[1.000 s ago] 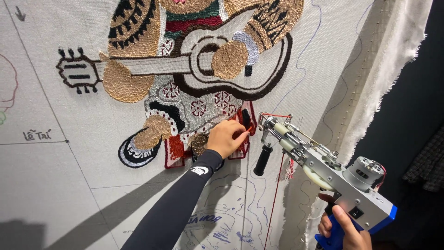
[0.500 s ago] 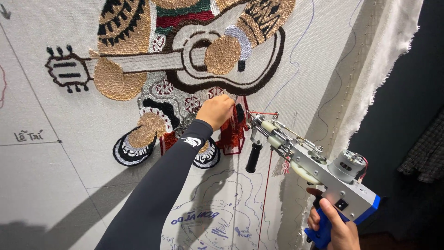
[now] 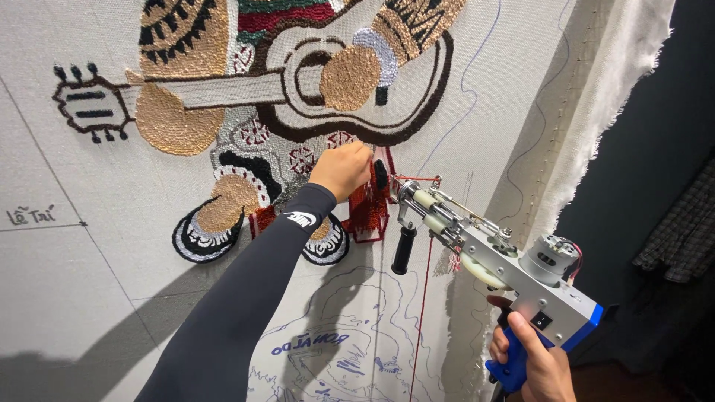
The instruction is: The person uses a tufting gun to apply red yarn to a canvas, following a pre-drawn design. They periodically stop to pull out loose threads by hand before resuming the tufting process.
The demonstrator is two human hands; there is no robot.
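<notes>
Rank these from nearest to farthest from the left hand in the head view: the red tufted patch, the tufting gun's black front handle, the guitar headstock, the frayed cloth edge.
From the left hand:
1. Red tufted patch, touching it, just below and right.
2. Black front handle, lower right, hanging under the tufting gun.
3. Guitar headstock, far to the left.
4. Frayed cloth edge, far upper right.
</notes>
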